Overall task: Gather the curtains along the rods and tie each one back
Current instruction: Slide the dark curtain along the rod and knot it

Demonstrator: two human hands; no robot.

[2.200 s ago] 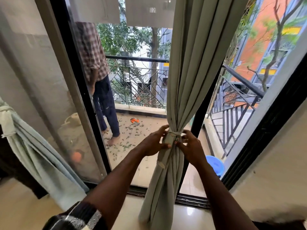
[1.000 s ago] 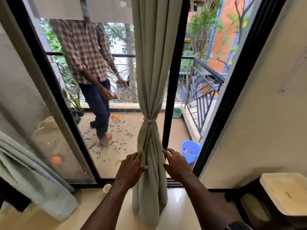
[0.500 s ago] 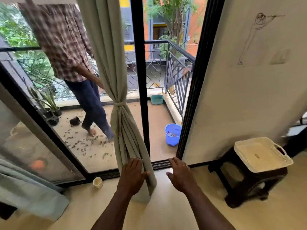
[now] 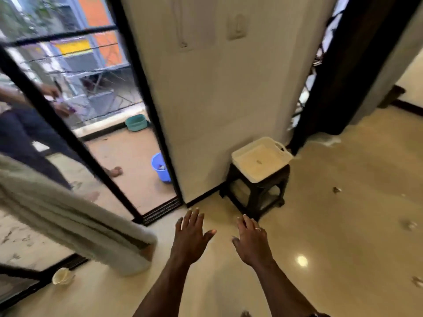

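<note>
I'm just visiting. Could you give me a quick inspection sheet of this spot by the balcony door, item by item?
Surface: glossy cream floor, with a light reflected in it.
Job's things: curtain bunched into a bundle at the left, blurred; its tie is not in view.
Clutter: pale cup lying by the door track; small scraps on the floor; white basket on a dark stool.
Hands: left hand and right hand both open, fingers spread, holding nothing, apart from the curtain.
Cables: nothing seen.
Surroundings: balcony with a blue bucket, a teal tub and a person standing.
</note>
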